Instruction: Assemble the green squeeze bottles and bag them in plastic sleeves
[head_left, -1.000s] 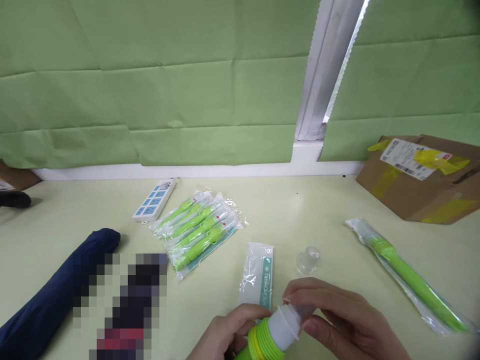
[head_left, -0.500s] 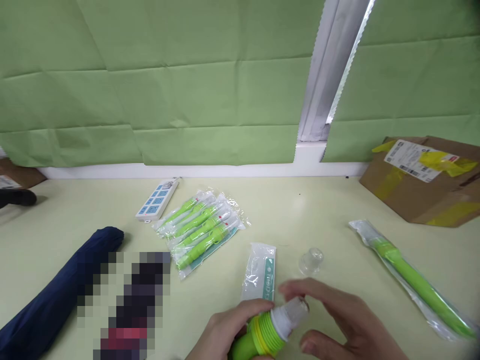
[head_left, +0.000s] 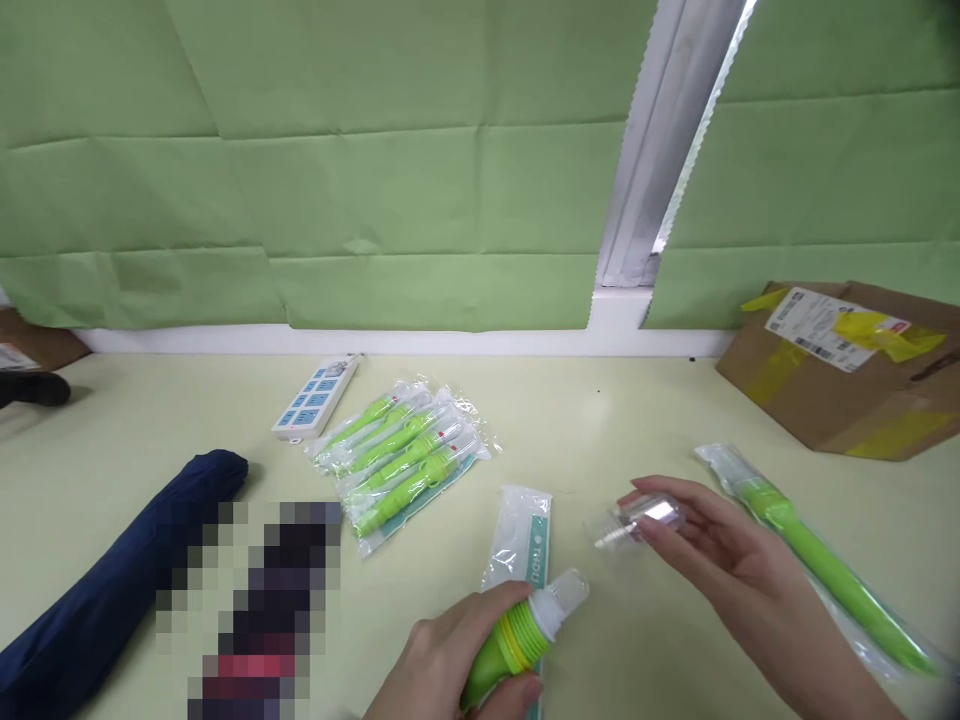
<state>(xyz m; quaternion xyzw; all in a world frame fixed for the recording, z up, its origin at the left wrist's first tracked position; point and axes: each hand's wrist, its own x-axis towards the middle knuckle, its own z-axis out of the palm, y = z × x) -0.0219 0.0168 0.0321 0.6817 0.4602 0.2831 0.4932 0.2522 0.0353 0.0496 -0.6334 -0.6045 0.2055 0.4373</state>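
Note:
Low in the middle of the head view, my left hand (head_left: 457,645) is wrapped round a green bottle (head_left: 514,645) with a ribbed yellow-green neck and a white nozzle with a clear tip, tilted to the upper right. To its right, my right hand (head_left: 731,560) pinches a clear plastic cap (head_left: 649,518) between thumb and fingers, a little off the bottle's tip. Partly behind the bottle lies a white and teal plastic packet (head_left: 517,535). A bagged long green tool (head_left: 832,560) lies beyond my right forearm, which hides part of its bag.
Several bagged green items (head_left: 405,460) lie left of centre, near a white power strip (head_left: 316,398). A dark blue folded umbrella (head_left: 142,560) and a pixelated dark object (head_left: 270,610) are at left. A cardboard box (head_left: 847,400) stands at right.
My right hand has left the bottle's nozzle, moved right and up, and taken hold of the clear cap that lay on the table. My left hand keeps the bottle, barely shifted.

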